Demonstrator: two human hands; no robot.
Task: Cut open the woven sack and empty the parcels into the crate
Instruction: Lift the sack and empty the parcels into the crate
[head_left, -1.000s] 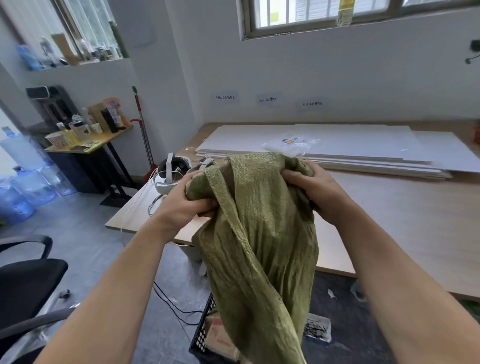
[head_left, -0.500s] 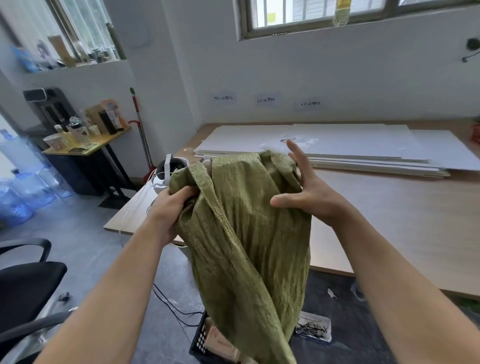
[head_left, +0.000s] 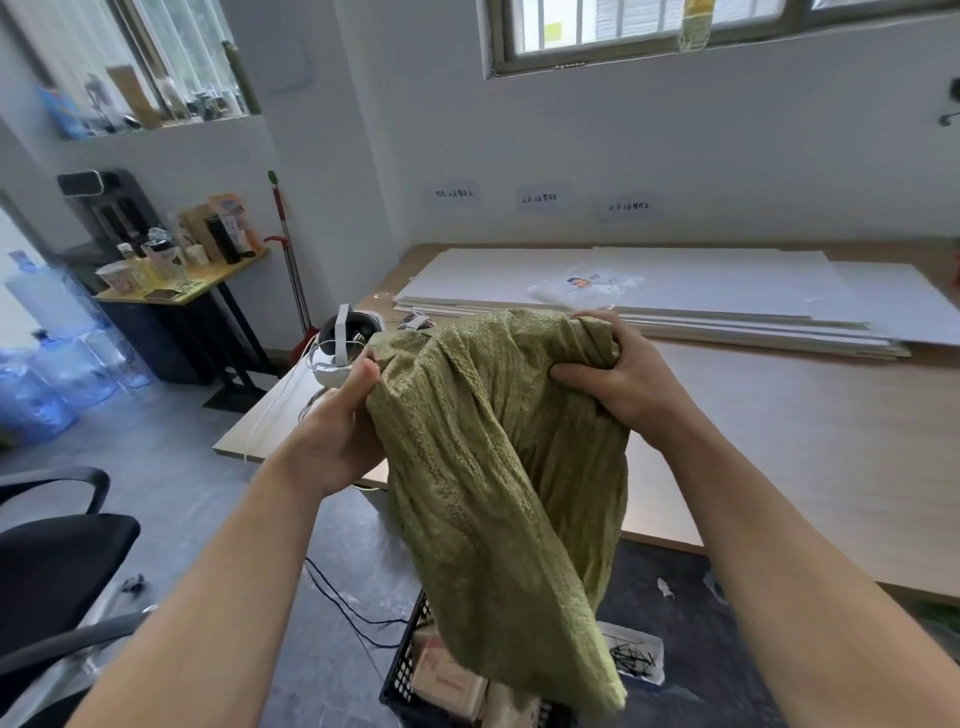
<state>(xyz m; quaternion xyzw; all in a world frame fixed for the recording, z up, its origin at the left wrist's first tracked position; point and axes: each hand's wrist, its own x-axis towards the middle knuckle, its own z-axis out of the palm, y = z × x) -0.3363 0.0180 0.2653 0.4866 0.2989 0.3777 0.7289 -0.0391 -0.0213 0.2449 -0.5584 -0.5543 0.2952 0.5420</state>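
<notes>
The left hand (head_left: 337, 431) grips the upper left edge of the green woven sack (head_left: 498, 467), with its thumb against the cloth and its fingers hidden behind. The right hand (head_left: 618, 379) clutches the bunched upper right corner, fingers curled over the fold and thumb dug into the front. The 2 hands hold the sack in the air before the wooden surface (head_left: 779, 441). It hangs limp and twisted, its lower end over the black crate (head_left: 402, 670) on the floor. Brown parcels (head_left: 447, 680) lie in the crate. Just right of the crate sits a small white tray (head_left: 636, 657) of dark bits. White boards (head_left: 675, 280) are stacked on the surface, and a white headset (head_left: 343, 343) rests at its left corner.
</notes>
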